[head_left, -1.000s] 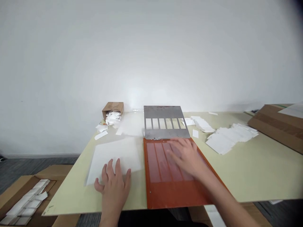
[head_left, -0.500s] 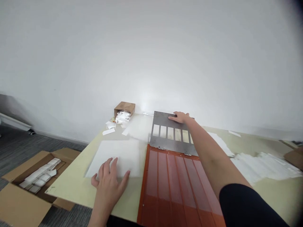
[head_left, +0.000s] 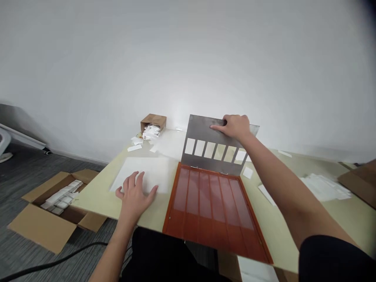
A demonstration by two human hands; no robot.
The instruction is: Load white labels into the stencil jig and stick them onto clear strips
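Note:
An orange-red board [head_left: 214, 205] with long grooves lies on the pale table [head_left: 282, 219] in front of me. Hinged at its far edge is a grey metal plate [head_left: 202, 156] with a row of rectangular windows, tilted up off the table. My right hand [head_left: 233, 126] grips the plate's top edge, fingers closed over it. My left hand [head_left: 134, 192] lies flat with fingers spread on the near edge of a white sheet [head_left: 145, 174] to the left of the board.
A small brown box [head_left: 152, 122] spilling white slips sits at the table's far left. Piles of white slips [head_left: 326, 187] lie to the right, by a cardboard piece [head_left: 360, 178]. On the floor at left stands an open carton [head_left: 47, 211] of white packets. A black cable [head_left: 44, 263] crosses the floor.
My right hand left the orange board, reached to the metal plate's far edge, took hold and raised it on its hinge. The left hand stayed on the white sheet.

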